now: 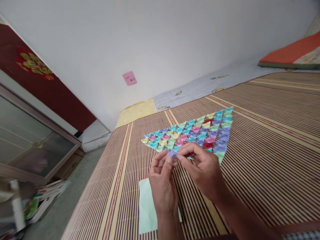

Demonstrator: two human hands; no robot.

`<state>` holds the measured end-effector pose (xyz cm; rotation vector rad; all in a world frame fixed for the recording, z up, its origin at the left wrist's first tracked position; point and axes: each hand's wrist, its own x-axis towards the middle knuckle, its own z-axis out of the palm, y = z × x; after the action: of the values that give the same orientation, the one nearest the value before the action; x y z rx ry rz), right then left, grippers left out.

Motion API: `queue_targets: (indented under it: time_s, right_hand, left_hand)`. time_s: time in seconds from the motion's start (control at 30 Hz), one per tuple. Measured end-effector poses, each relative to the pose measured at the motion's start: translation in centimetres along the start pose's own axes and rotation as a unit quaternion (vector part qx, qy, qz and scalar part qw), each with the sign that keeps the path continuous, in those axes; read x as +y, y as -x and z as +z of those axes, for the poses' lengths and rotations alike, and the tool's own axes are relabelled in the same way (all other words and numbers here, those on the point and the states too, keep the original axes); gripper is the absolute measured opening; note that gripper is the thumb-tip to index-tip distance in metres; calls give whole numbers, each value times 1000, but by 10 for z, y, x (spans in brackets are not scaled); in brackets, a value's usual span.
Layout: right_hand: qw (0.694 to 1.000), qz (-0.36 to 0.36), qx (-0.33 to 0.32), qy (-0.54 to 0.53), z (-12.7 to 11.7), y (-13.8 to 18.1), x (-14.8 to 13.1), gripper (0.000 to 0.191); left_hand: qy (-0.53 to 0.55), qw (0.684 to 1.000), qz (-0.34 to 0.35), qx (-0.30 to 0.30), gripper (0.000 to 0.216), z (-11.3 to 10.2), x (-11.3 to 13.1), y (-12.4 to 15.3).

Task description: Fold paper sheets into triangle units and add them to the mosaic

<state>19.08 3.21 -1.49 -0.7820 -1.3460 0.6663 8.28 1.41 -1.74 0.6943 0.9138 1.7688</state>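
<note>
A small folded piece of purple paper (172, 153) is pinched between both hands. My left hand (162, 180) grips its left side with thumb and fingers, and my right hand (202, 166) pinches its right side. Just beyond the hands lies a large triangle of joined folded paper pieces (195, 131) in blue, green, yellow, pink, red and purple; my hands hide part of its near edge. Under my left wrist rests a pale green sheet of paper (147, 206), partly covered by the forearm.
The papers lie on a striped bamboo mat (270, 160) over a bed. Behind it are a patterned sheet (190, 90) and a white wall with a pink note (129, 78). Folded orange bedding (287, 51) sits far right. At left are a glass-paned door (37, 133) and floor clutter (45, 200).
</note>
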Motion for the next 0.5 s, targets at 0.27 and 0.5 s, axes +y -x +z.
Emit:
queue_targets:
  time_s: [0.27,0.5]
  right_hand:
    - [1000,-12,-12,10,0,0,0,12]
    - [995,75,-20,-58,0,1,-4,12]
  left_hand:
    - [1,1000,-16,-26,26,-3,1,-2]
    - [-158,982,104,16,28,2,-2,7]
